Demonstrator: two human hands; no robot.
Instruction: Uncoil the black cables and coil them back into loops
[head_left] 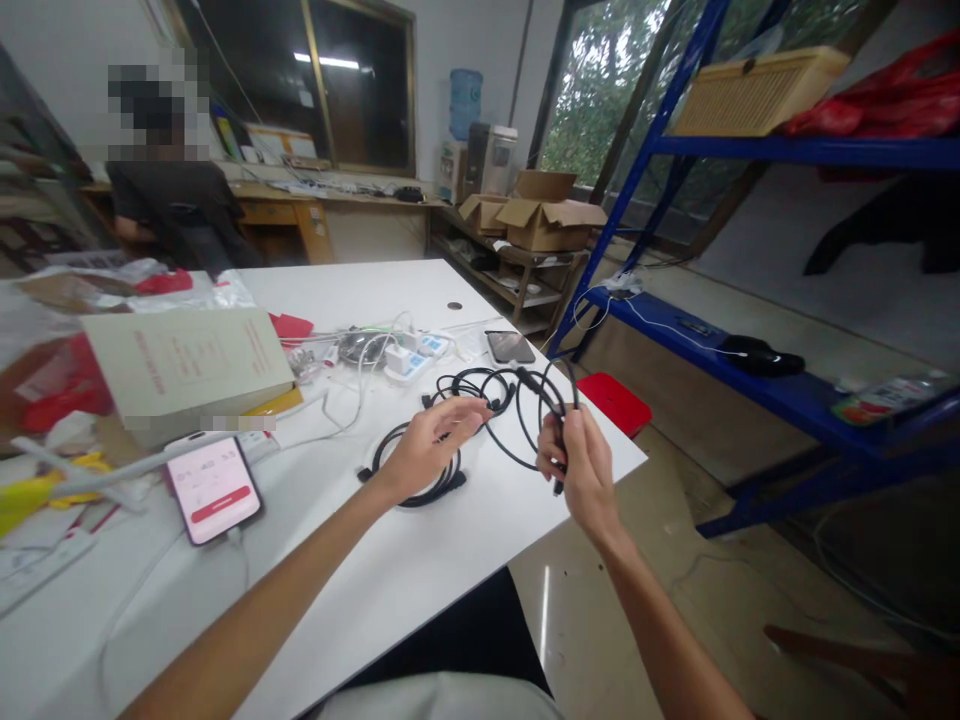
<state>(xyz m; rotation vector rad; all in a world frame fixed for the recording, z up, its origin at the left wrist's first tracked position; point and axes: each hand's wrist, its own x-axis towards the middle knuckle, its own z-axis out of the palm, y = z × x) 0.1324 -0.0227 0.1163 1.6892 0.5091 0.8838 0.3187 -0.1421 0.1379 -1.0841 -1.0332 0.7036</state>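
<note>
Near the table's right corner, my right hand point(581, 460) is wrapped round a black cable point(510, 455), whose loops hang to the left of the fingers. A connector end pokes out below that hand. My left hand point(435, 445) is held over the table with its fingers apart and nothing in them. Below and behind it lies a coiled black cable point(442, 492) on the white table point(360, 575). More black cable loops point(461, 383) rest beyond my left hand, close to the cable in my right hand.
A lit phone point(214, 490) and a pale box point(187, 365) are on the left. White power adapters point(409, 358) and a dark phone point(510, 347) lie farther back. A red stool point(615, 403) and blue shelf point(675, 350) stand right. A person point(176, 205) sits at back left.
</note>
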